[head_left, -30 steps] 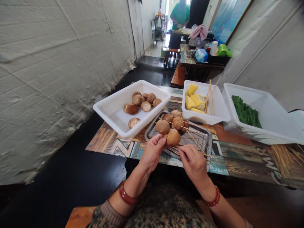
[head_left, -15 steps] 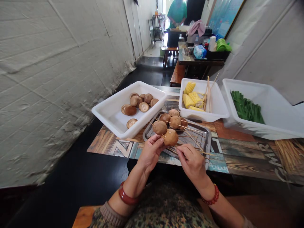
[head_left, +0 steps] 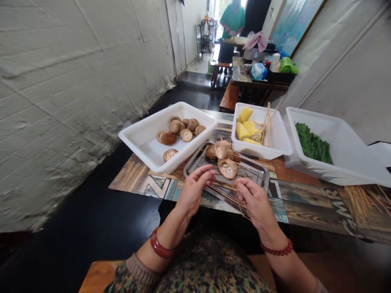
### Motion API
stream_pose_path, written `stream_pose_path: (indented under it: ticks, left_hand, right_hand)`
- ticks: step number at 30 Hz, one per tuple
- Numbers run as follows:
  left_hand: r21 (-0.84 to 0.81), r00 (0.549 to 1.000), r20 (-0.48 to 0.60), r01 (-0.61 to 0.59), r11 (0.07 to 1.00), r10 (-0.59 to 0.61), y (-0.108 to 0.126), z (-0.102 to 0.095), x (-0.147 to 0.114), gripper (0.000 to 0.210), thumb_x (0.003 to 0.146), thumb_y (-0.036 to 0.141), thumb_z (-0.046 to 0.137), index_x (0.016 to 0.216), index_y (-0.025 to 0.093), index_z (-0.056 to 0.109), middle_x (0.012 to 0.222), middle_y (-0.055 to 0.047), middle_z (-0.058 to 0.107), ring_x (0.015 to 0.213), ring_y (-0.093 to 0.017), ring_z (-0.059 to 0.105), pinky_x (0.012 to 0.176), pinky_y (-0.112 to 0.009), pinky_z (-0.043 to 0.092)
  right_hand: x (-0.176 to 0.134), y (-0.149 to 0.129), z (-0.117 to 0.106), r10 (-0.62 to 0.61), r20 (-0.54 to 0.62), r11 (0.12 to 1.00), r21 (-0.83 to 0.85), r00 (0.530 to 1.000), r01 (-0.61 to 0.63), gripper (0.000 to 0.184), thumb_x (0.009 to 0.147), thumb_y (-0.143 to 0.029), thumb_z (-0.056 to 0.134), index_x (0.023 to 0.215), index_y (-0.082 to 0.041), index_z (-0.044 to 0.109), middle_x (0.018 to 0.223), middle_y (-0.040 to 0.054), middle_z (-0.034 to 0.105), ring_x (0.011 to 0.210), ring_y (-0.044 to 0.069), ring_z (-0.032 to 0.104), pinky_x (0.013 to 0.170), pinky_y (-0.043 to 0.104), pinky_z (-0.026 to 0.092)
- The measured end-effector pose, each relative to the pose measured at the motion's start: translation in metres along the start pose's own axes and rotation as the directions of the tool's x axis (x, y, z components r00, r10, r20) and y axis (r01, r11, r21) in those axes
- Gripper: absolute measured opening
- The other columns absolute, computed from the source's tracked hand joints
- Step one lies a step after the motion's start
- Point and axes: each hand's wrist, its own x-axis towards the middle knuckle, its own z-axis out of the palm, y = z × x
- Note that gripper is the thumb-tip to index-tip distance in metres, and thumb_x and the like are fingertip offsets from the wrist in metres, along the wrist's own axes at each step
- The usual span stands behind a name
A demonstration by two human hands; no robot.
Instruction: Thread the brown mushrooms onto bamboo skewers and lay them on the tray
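My left hand (head_left: 195, 189) is at the near left edge of the metal tray (head_left: 187, 169), fingers apart and bent, holding nothing visible. My right hand (head_left: 256, 201) is closed in a pinch at the tray's near side, on a thin bamboo skewer (head_left: 229, 185). Just beyond the fingertips lies a mushroom (head_left: 227, 168), its pale underside up. Behind it on the tray are several more brown mushrooms (head_left: 210, 151), with skewers through them. Loose bamboo skewers (head_left: 227, 197) stretch across the tray's front between my hands.
A white tub (head_left: 137, 140) of mushrooms stands on the left. Behind the tray is a white tub (head_left: 276, 151) with corn and skewers; right of it, another (head_left: 345, 122) holds green leaves. More skewers (head_left: 363, 207) lie at right. A person in green (head_left: 232, 18) stands far back.
The mushrooms at my fingers have left my left hand and lie on the tray, undersides up. My left hand has opened. The right hand has moved slightly right and lower.
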Motion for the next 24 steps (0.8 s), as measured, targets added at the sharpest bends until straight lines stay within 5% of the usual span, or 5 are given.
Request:
stream_pose_path:
  ticks: [11,24]
  left_hand:
    - [0.083,0.998,0.041,-0.046,0.995,0.043,-0.011,0.003,0.007,0.036,0.071,0.036,0.08,0.101,0.017,0.073,0.089,-0.005,0.072,0.078,-0.014,0.06,0.067,-0.024,0.043]
    - [0.047,0.999,0.047,-0.026,0.999,0.024,-0.013,-0.007,0.012,0.034,0.071,0.037,0.08,0.096,0.015,0.071,0.084,-0.005,0.07,0.074,-0.014,0.06,0.068,-0.025,0.045]
  right_hand:
    - [0.0,-0.006,0.011,0.184,0.123,0.944,0.253,0.975,-0.211,0.026,0.071,-0.038,0.083,0.08,-0.018,0.068,0.066,-0.0047,0.051,0.049,0.005,0.036,0.043,0.016,0.03]
    - [0.007,0.003,0.016,0.238,0.178,0.933,0.231,0.955,-0.276,0.028,0.073,-0.039,0.08,0.078,-0.018,0.062,0.068,-0.0051,0.049,0.047,0.004,0.033,0.04,0.016,0.029]
